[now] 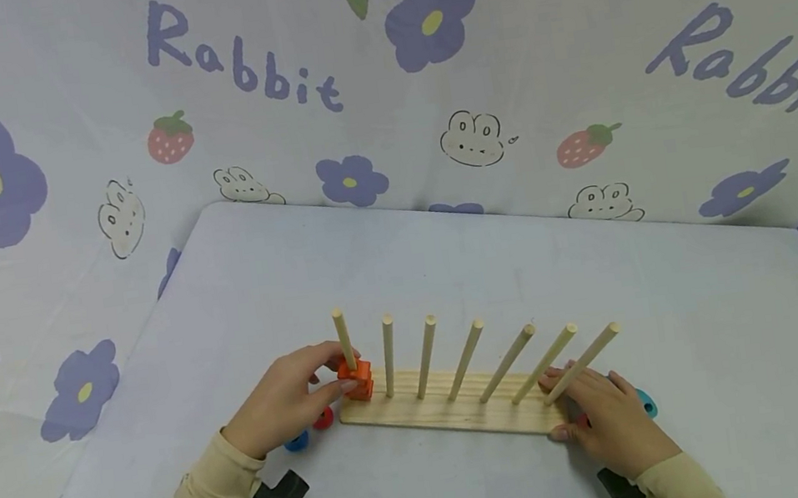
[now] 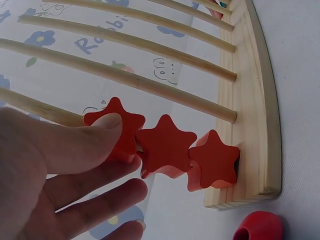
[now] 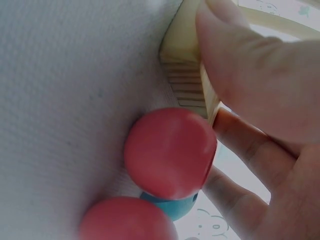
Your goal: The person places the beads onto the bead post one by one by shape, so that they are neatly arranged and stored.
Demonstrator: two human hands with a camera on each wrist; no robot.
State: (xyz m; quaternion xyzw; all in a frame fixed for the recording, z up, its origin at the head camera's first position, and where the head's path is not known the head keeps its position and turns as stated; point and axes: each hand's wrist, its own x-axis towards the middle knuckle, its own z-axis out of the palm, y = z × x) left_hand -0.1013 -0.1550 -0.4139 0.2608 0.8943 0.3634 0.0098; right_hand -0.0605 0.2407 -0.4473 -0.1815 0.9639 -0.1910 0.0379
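Note:
A wooden pegboard [image 1: 458,409] with a row of upright pegs lies across the table. Three red-orange star beads sit on its leftmost peg: the lowest star bead [image 2: 215,160] is at the base, a middle star bead [image 2: 165,145] is just above, and an upper star bead [image 2: 131,125] tops them. My left hand [image 1: 286,398] pinches the upper one, its thumb lying on the star's face. At the other end of the board, my right hand [image 1: 606,415] grips the base, thumb on the near side and fingers toward the far side.
By the left end lie a red bead [image 1: 324,418] and a blue bead [image 1: 297,441]. Near the right end are two red beads, one round bead [image 3: 170,152] close to the board, and a teal bead [image 1: 646,403]. A patterned cloth [image 1: 376,75] hangs behind the table.

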